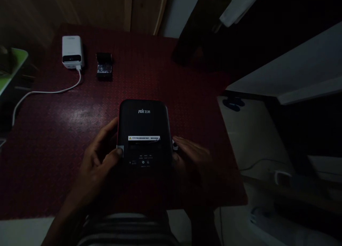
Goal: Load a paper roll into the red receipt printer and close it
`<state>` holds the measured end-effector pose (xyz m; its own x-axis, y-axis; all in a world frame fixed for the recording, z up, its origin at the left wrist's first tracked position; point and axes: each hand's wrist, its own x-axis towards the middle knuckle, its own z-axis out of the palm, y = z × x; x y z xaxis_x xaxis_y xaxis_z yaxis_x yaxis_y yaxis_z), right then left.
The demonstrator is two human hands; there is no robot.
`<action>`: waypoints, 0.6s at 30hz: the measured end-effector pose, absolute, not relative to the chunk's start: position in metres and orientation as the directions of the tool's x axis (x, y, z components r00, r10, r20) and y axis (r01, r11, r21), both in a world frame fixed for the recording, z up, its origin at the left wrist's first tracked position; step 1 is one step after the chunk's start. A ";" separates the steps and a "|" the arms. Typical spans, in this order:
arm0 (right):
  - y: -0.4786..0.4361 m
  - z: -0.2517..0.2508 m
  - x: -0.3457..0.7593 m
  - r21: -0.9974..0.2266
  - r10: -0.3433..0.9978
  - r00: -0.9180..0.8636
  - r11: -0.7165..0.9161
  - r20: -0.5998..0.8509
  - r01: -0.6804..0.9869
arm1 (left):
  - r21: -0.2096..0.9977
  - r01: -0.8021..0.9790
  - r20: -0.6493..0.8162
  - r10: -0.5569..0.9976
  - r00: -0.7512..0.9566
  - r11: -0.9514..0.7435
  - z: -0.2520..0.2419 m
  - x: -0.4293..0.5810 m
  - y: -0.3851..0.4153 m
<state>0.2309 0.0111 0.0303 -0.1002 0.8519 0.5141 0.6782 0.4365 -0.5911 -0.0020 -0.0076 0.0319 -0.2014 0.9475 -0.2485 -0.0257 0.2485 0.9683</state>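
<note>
A black, box-shaped printer (144,123) with FEIE lettering, a paper slot and small buttons is in front of me on the red table. A white warning strip (144,138) crosses it just above the slot. My left hand (100,157) grips its left side, thumb on the light tab (120,150) at the edge and fingers curled along the side. At the right side, my right hand (191,155) has its thumb and fingers against the printer, close to a white piece with a dark spot (175,145). Deep shadow hides part of the right hand.
A white power bank (72,51) with a plugged-in white cable (53,92) stands at the table's far left. Beside it lies a small black roll with a shiny strip (104,66). A tall dark bottle (200,25) stands at the back right. Blue slippers (232,104) are on the floor.
</note>
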 end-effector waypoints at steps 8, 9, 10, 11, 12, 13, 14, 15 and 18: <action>0.018 0.029 0.221 -0.573 0.842 -0.104 0.445 0.529 0.688 | 0.950 -0.090 -0.313 0.926 -0.213 0.300 0.036 0.003 -0.005; 0.018 0.030 0.219 -0.572 0.844 -0.096 0.437 0.528 0.694 | 0.948 -0.106 -0.317 0.925 -0.207 0.301 0.036 0.004 -0.005; 0.019 0.030 0.218 -0.572 0.847 -0.086 0.425 0.524 0.702 | 0.947 -0.115 -0.317 0.926 -0.205 0.299 0.036 0.004 -0.004; 0.019 0.032 0.216 -0.566 0.849 -0.081 0.417 0.522 0.711 | 0.948 -0.118 -0.314 0.927 -0.204 0.295 0.036 0.005 -0.004; 0.020 0.033 0.215 -0.554 0.846 -0.081 0.413 0.526 0.723 | 0.950 -0.120 -0.308 0.929 -0.206 0.289 0.035 0.005 -0.004; 0.021 0.035 0.215 -0.538 0.841 -0.076 0.409 0.535 0.737 | 0.951 -0.125 -0.304 0.930 -0.206 0.283 0.035 0.005 -0.004; 0.023 0.038 0.215 -0.518 0.832 -0.070 0.406 0.551 0.753 | 0.951 -0.133 -0.302 0.931 -0.205 0.279 0.034 0.004 -0.005; 0.025 0.041 0.215 -0.497 0.820 -0.070 0.410 0.568 0.765 | 0.950 -0.141 -0.301 0.933 -0.198 0.277 0.033 0.004 -0.005; 0.032 0.053 0.219 -0.450 0.786 -0.106 0.452 0.609 0.770 | 0.958 -0.140 -0.274 0.946 -0.172 0.252 0.030 0.001 -0.006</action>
